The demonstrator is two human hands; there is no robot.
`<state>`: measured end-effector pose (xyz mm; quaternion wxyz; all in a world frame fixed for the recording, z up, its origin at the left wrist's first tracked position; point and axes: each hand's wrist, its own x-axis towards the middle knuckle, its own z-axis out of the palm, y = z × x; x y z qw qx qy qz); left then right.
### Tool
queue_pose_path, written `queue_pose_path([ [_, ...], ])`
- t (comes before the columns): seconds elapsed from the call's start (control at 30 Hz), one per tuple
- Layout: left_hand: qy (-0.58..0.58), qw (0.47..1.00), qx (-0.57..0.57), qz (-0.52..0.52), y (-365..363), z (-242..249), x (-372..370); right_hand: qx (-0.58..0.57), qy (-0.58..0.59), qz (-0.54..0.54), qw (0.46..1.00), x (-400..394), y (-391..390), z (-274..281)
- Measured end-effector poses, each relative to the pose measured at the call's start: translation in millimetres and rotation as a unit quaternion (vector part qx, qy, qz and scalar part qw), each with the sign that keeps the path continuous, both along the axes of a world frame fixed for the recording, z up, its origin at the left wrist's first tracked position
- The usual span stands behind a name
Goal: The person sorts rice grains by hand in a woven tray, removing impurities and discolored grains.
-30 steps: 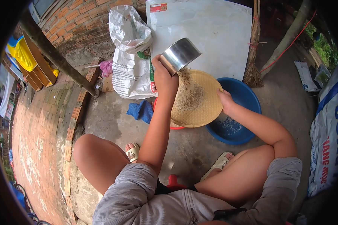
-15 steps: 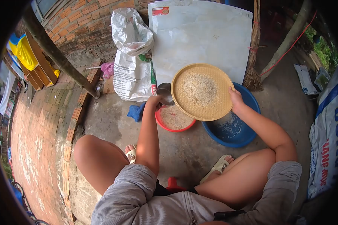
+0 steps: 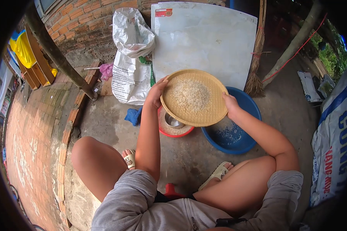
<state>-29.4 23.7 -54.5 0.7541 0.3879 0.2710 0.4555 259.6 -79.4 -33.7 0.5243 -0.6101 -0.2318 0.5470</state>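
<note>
A round woven winnowing basket [image 3: 171, 107] is held up between my hands, with a heap of rice grains [image 3: 191, 94] in its middle. My left hand [image 3: 156, 92] grips the rim on the left side. On the opposite side my right hand [image 3: 230, 105] is closed on the rim, thumb on top. Below the basket stands a red basin [image 3: 177, 134] holding grain, and a metal bowl [image 3: 173, 122] rests on that grain, partly hidden by the basket. To its right sits a large blue basin [image 3: 235, 148] with grains scattered over its bottom.
A white woven sack [image 3: 131, 73] and a white board [image 3: 204, 38] are at the back. A straw broom [image 3: 255, 82] stands right of the board. A blue cloth [image 3: 133, 116] lies left of the red basin. Another printed sack [image 3: 331, 154] is at far right.
My left hand has let go of the metal bowl, now lying in the red basin, and has taken the basket's left rim. The basket has shifted slightly left.
</note>
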Motion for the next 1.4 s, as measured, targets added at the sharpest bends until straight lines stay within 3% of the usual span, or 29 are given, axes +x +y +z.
queue_pose_path([
  [0.07,-0.01,0.999,-0.038,-0.035,-10,22,-18,-0.019,-0.004,0.024,1.0,-10,8,0],
  [0.13,-0.008,0.999,-0.05,-0.016,-12,15,-13,-0.021,-0.011,0.04,0.999,3,18,-7],
  [0.2,0.034,0.996,-0.017,0.081,-29,6,25,0.029,-0.058,0.047,0.997,30,23,-6],
  [0.33,0.013,0.992,-0.049,0.119,-46,-36,91,-0.003,-0.023,0.084,0.996,79,20,1],
  [0.43,-0.014,0.993,-0.048,0.11,-29,-31,55,0.028,-0.028,0.064,0.997,60,19,-14],
  [0.5,0.019,0.998,-0.034,0.041,-14,-8,12,-0.005,-0.062,0.043,0.997,16,9,-20],
  [0.6,0.054,0.997,-0.054,0.01,-4,8,-15,-0.055,0.024,0.029,0.998,-19,-6,-4],
  [0.67,0.073,0.996,-0.019,0.057,-16,18,12,0.006,-0.043,0.041,0.998,23,16,-43],
  [0.73,0.108,0.988,0.03,0.101,-22,-4,53,0.004,-0.033,0.026,0.999,54,16,-23],
  [0.77,0.196,0.974,0.052,0.106,-32,-3,67,0.005,-0.049,0.043,0.998,73,19,-21],
  [0.8,0.197,0.978,0.007,0.066,-40,5,74,0.006,-0.069,0.051,0.996,85,19,-11],
  [0.87,0.267,0.961,-0.026,-0.073,-25,33,59,0.038,-0.076,0.031,0.996,96,19,-4],
  [0.9,0.359,0.932,0.023,-0.042,-12,53,47,0.042,-0.08,0.029,0.995,98,21,-4],
  [0.97,0.402,0.9,0.122,0.118,26,120,11,0.095,-0.077,0.028,0.992,99,32,-5],
  [1.07,0.137,0.915,0.183,0.333,69,247,-80,0.118,-0.058,0.038,0.991,77,39,35],
  [1.17,0.062,0.905,0.24,0.344,67,321,-165,0.138,-0.044,0.035,0.989,65,65,62],
  [1.2,0.086,0.908,0.24,0.332,63,321,-187,0.148,-0.034,0.024,0.988,61,76,71],
  [1.27,0.303,0.874,0.237,0.296,33,288,-230,0.17,-0.042,0.031,0.984,40,82,98],
  [1.33,0.455,0.83,0.177,0.271,-7,180,-296,0.183,-0.01,0.005,0.983,19,90,113],
  [1.37,0.523,0.816,0.075,0.235,-69,132,-312,0.186,-0.002,-0.004,0.983,12,97,116],
  [1.4,0.582,0.787,-0.125,0.163,-129,64,-346,0.185,0.003,-0.013,0.983,7,105,119],
])
